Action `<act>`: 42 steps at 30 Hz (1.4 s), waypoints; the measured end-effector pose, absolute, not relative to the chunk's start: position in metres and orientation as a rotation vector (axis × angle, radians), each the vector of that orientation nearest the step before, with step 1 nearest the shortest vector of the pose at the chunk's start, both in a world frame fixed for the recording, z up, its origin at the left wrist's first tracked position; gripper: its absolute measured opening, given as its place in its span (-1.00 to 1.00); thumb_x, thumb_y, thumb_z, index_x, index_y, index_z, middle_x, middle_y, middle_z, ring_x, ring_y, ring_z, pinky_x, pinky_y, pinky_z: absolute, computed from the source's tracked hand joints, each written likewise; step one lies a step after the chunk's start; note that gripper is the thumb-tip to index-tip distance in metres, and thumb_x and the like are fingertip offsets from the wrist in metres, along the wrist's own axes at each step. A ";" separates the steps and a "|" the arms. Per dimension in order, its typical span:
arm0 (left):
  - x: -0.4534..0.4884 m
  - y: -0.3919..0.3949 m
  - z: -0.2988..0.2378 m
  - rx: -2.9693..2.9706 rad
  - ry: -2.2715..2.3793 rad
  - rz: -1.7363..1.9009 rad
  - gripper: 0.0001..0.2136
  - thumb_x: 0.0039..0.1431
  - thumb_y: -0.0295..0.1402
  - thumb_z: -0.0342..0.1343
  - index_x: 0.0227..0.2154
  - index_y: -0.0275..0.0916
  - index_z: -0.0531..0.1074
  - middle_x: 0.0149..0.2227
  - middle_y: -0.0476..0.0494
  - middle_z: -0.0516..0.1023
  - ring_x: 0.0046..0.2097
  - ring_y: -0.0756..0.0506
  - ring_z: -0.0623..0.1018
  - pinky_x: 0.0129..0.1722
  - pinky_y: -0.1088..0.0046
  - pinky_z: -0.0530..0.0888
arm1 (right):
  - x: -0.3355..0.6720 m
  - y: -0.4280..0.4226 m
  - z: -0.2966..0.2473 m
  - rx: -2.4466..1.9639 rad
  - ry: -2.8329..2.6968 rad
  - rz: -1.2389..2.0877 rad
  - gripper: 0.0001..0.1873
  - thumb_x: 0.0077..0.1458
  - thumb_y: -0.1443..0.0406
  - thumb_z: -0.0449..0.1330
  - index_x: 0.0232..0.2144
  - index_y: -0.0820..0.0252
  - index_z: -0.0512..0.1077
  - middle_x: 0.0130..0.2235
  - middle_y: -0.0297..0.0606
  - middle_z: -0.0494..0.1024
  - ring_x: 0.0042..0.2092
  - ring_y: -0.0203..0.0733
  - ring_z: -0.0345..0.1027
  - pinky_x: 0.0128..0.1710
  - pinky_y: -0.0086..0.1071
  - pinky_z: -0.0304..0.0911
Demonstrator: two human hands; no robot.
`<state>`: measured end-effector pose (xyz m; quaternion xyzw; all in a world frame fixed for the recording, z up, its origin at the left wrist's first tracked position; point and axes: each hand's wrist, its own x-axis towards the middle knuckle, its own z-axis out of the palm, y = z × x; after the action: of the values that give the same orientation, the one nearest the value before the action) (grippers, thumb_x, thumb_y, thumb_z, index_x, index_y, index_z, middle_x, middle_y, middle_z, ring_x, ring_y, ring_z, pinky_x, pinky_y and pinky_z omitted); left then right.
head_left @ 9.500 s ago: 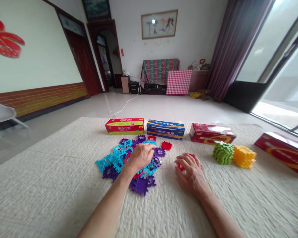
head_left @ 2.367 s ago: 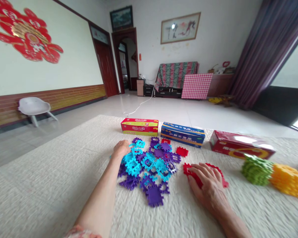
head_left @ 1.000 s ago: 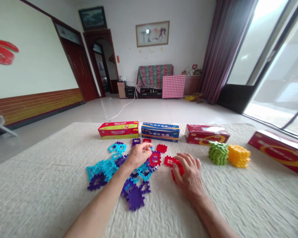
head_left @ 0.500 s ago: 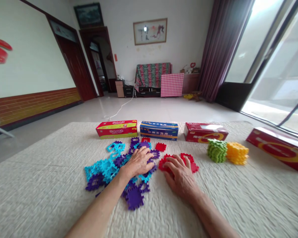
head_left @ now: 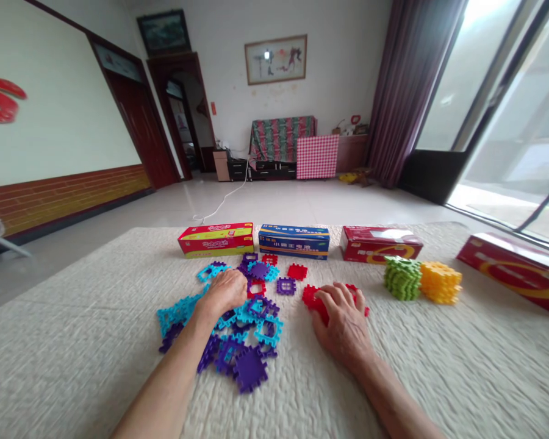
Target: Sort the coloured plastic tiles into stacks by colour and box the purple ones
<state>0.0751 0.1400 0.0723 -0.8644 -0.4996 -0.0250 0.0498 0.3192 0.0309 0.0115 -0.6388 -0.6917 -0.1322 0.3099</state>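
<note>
My left hand (head_left: pixel 229 289) is over the loose pile of plastic interlocking tiles, its fingers curled under and hidden; whatever they grip cannot be made out. Around it lie light blue tiles (head_left: pixel 268 330) and purple tiles (head_left: pixel 250 368), some framed like windows and some solid. A red window tile (head_left: pixel 257 289) shows just right of its knuckles. My right hand (head_left: pixel 345 314) rests over a cluster of red tiles (head_left: pixel 310 296), fingers bent across their tops and thumb at the left side. A purple window tile (head_left: pixel 286 286) and a red tile (head_left: pixel 297 271) lie between the hands.
A green tile stack (head_left: pixel 401 278) and a yellow tile stack (head_left: pixel 440 282) stand at the right. Behind are a red-and-yellow box (head_left: pixel 216 239), a blue box (head_left: pixel 293 242), a red box (head_left: pixel 381 244) and another red box (head_left: pixel 515 271) on the quilted cover (head_left: pixel 96 341).
My left hand has moved left and curled, uncovering a red window tile and several blue and purple tiles. My right hand has shifted slightly right, along with the red tiles.
</note>
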 end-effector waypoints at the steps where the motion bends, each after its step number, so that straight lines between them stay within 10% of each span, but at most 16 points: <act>1: 0.077 0.139 0.073 -2.645 -1.518 -0.109 -0.78 0.04 -0.48 -0.01 -0.45 -0.19 0.55 -0.35 -0.19 0.56 -0.23 -0.15 0.50 -0.21 0.37 0.36 | 0.320 0.031 0.011 -1.692 -1.811 -0.366 -0.68 -0.03 0.36 0.11 -0.16 0.13 0.42 -0.03 -0.13 0.47 0.11 0.10 0.15 0.13 0.12 -0.14; 24: 0.092 0.143 0.078 -3.043 -1.556 -0.572 -0.76 0.08 -0.27 0.03 -0.29 -0.18 0.56 -0.25 -0.08 0.56 -0.19 -0.08 0.52 -0.17 0.48 0.38 | 0.344 0.040 0.009 -1.378 -1.336 -0.374 -0.69 0.10 0.40 0.00 -0.10 0.15 0.34 -0.05 -0.11 0.45 -0.02 -0.06 0.31 -0.01 -0.14 0.18; 32: 0.162 0.118 0.081 -3.216 -1.183 -0.626 -0.72 0.09 -0.28 0.05 -0.16 -0.16 0.54 -0.15 -0.11 0.57 -0.12 -0.09 0.52 -0.07 0.46 0.38 | 0.333 0.031 0.016 -1.431 -1.564 -0.288 -0.71 0.09 0.38 0.01 -0.12 0.12 0.35 -0.03 -0.15 0.45 0.07 -0.04 0.23 0.12 -0.05 -0.01; 42: 0.165 0.213 0.055 -2.550 -1.900 -0.294 -0.70 0.09 -0.22 0.01 -0.23 -0.26 0.52 -0.13 -0.29 0.56 -0.05 -0.19 0.50 -0.12 0.39 0.37 | 0.328 0.028 0.017 -1.542 -1.778 -0.200 -0.75 0.08 0.34 0.07 -0.16 0.08 0.40 -0.03 -0.21 0.49 0.07 -0.02 0.21 0.14 0.02 -0.10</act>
<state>0.1652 0.2130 0.0552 -0.7981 -0.5948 -0.0920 -0.0258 0.3280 0.0283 0.0174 -0.6037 -0.6964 -0.0784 0.3800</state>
